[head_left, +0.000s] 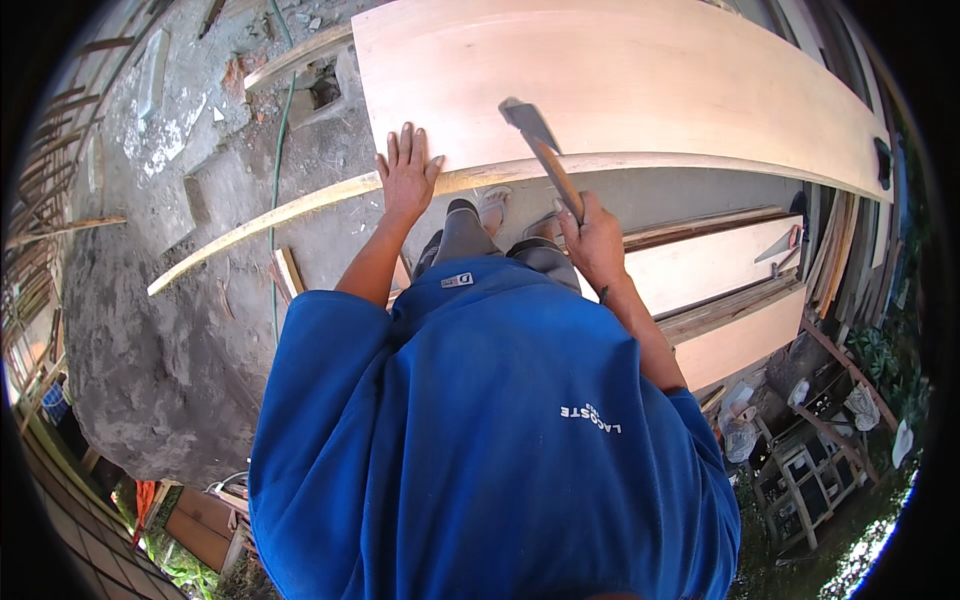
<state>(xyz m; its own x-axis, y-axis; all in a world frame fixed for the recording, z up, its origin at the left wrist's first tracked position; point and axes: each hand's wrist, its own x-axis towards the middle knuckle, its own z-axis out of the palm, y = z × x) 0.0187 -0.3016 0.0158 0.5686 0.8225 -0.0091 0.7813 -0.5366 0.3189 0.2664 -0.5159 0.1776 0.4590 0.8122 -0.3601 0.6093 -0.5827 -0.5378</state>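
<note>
My left hand point(405, 175) lies flat with its fingers spread on the near left corner of a wide pale wooden panel point(610, 80). A long narrow wood strip point(270, 220) runs along the panel's near edge and sticks out past it to the left, passing under my left hand. In my right hand point(592, 240) is a hatchet point(557, 175), held by its wooden handle. Its grey metal head is raised over the panel, apart from the wood as far as I can tell, and is slightly blurred.
To the right lie more planks and pale panels point(710, 262), with a handsaw point(788, 242) on one. A small black object point(883, 163) rests at the panel's right end. A green hose point(277, 180) crosses the rough concrete floor point(170, 330) on the left. My feet point(494, 210) stand below the panel edge.
</note>
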